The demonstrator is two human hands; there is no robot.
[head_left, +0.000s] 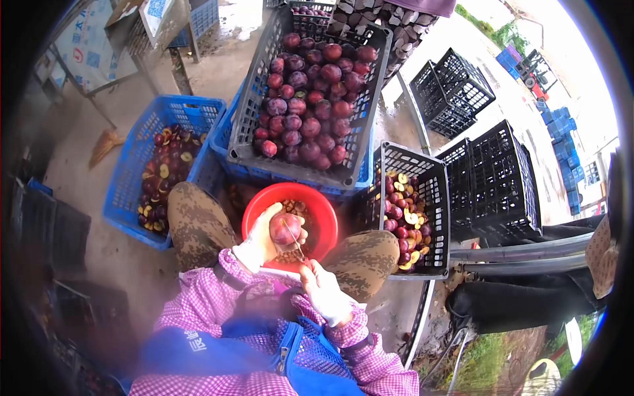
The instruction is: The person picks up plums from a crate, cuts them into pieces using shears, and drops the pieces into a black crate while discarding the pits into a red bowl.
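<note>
My left hand (259,239), in a whitish glove, holds a reddish-purple plum (285,228) above the red bucket (325,206). Brown pits (290,257) lie inside the bucket, which stands between my knees. My right hand (325,290), also in a whitish glove, is closed around the handle of a thin knife (299,249), its blade against the lower side of the plum. Beyond the bucket, a black crate (232,157) full of whole plums (310,99) rests on blue crates.
A blue crate (119,191) at left and a black crate (444,198) at right hold cut plums. Empty black crates (492,178) stand farther right. Another person's patterned clothing (353,16) shows behind the plums. A broom (104,146) lies at left.
</note>
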